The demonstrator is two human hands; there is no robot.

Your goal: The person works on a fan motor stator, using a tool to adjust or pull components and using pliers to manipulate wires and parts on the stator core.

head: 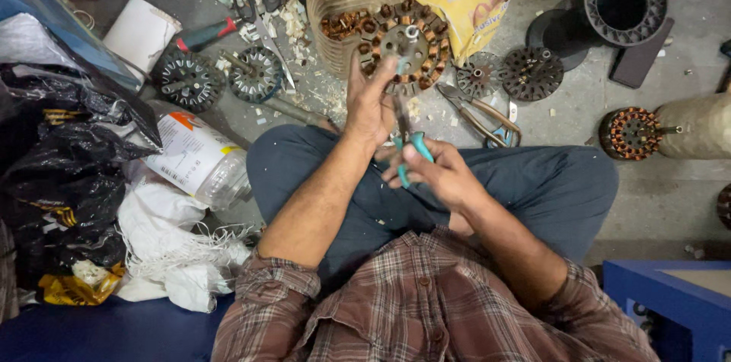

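Observation:
I sit cross-legged on the floor. My left hand (371, 105) grips a round motor stator with copper windings (403, 46), held up in front of me over my knees. My right hand (436, 172) is closed on teal-handled pliers (409, 145), whose jaws point up at the lower edge of the stator beside my left palm. The plier tips are partly hidden behind my left hand.
Other stators lie around: two at the left (190, 80), two at the right (533, 71), one wound (630, 133). Scissors (255, 12) and spare pliers (480, 114) rest on the floor. A plastic jar (199, 158), black bags (61, 179) and a blue box (670, 301) flank me.

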